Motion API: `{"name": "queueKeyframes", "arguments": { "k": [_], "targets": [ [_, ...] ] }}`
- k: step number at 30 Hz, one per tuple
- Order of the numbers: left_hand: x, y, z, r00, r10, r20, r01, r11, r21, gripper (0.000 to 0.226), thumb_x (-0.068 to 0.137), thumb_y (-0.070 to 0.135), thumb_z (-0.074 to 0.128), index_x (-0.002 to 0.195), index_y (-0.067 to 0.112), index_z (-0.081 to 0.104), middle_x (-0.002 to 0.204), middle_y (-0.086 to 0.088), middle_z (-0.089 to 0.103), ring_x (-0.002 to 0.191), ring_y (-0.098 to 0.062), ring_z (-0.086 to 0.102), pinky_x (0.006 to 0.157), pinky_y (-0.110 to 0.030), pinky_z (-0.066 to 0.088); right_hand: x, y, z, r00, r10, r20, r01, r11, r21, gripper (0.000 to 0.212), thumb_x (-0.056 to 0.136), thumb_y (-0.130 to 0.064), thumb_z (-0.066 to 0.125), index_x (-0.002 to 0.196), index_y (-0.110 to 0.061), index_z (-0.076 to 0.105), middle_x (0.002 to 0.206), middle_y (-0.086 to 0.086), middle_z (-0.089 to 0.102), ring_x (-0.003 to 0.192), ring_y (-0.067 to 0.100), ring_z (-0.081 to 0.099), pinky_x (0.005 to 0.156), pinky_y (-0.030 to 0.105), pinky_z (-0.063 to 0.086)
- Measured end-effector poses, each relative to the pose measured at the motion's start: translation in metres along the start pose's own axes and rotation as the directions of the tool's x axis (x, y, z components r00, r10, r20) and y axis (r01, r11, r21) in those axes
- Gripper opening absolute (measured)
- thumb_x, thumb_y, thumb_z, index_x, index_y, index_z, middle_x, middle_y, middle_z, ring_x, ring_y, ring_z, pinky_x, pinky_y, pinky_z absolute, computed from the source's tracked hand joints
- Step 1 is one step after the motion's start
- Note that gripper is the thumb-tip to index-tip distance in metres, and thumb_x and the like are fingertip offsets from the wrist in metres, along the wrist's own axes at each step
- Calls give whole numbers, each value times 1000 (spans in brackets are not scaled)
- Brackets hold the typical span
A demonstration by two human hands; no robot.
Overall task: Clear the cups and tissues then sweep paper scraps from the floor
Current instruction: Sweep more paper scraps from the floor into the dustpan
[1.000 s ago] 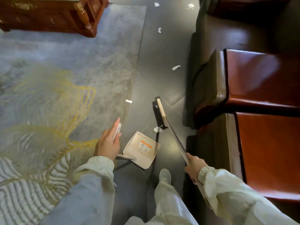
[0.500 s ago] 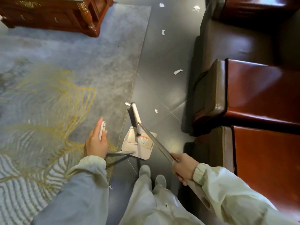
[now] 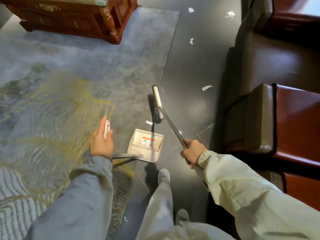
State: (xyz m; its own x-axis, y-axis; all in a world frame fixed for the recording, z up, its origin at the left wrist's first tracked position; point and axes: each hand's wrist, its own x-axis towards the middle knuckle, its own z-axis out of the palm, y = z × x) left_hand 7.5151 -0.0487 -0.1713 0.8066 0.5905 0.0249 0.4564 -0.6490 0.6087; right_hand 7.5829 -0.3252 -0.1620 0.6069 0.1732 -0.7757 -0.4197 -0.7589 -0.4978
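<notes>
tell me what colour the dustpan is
The dustpan is cream white, with a small orange-and-white label inside; the head view, the only one, shows it clearly.

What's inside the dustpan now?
Only its orange-striped label and comb teeth show in the dustpan; no scraps visible. The pocket behind the teeth is hidden. One paper scrap lies outside its mouth, by the broom head.

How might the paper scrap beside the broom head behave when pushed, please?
The paper scrap looks thin and crumpled, so probably very light and floppy. On the glossy floor it should slide easily, perhaps fluttering past the dustpan.
</notes>
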Motion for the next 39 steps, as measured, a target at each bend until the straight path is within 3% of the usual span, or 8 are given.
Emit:
{"name": "queueKeyframes", "arguments": {
  "k": [7,10,16,24,28,32,37,39],
  "targets": [
    [85,11,30,999,18,-26,-20,997,-74,48,90,1,56,137,12,50,116,-21,64,103,-38,62,87,-34,44,83,-64,22,997,46,66,-39,993,-111,48,90,-7,52,136,-19,48,72,0,54,52,14,53,52,26,53],
    [104,-4,20,999,-52,-4,52,997,-49,49,91,4,54,139,16,48,116,-22,65,105,-39,61,90,-38,46,77,-63,23,974,89,207,-68,992,-105,55,88,-7,57,139,-24,45,72,-3,55,50,11,53,42,20,47],
    [93,9,19,1000,-7,0,7,999,-35,48,91,4,56,137,15,50,104,-27,66,90,-44,61,78,-40,46,42,-66,-20,921,143,363,-106,987,-120,64,88,0,49,145,-24,36,36,-8,51,29,5,43,37,18,43],
    [50,21,19,993,40,115,-34,998,-57,46,93,7,55,136,21,51,107,-21,66,92,-39,62,81,-40,48,-2,-24,-48,965,114,235,-119,993,9,67,91,-3,52,148,-27,28,39,-4,51,27,6,42,35,17,41],
    [36,43,31,938,288,194,-291,957,-9,44,90,5,59,132,16,56,95,-18,65,83,-38,63,78,-34,45,-13,12,-48,994,105,20,-101,983,-155,58,90,-18,59,143,-24,35,78,-6,50,47,5,49,34,11,38],
    [34,64,44,901,353,253,-371,928,28,45,86,21,50,130,19,58,83,-12,59,72,-36,60,69,-35,48,-8,39,-51,983,159,-86,-175,960,-217,53,92,-21,58,141,-18,38,101,1,52,62,11,53,33,9,38],
    [45,89,74,855,416,311,-450,892,45,42,91,16,53,133,16,56,82,-18,58,66,-41,58,62,-44,52,10,44,-47,964,264,-40,-267,958,-102,45,93,-17,53,137,-13,44,110,12,60,89,27,61,71,27,53],
    [58,95,84,862,372,345,-408,912,36,45,94,14,55,138,20,50,90,-18,59,77,-43,58,71,-46,49,12,38,-39,958,283,57,-281,959,-37,36,93,-12,49,129,-10,51,85,10,59,73,25,58,72,28,53]
  ]
}}
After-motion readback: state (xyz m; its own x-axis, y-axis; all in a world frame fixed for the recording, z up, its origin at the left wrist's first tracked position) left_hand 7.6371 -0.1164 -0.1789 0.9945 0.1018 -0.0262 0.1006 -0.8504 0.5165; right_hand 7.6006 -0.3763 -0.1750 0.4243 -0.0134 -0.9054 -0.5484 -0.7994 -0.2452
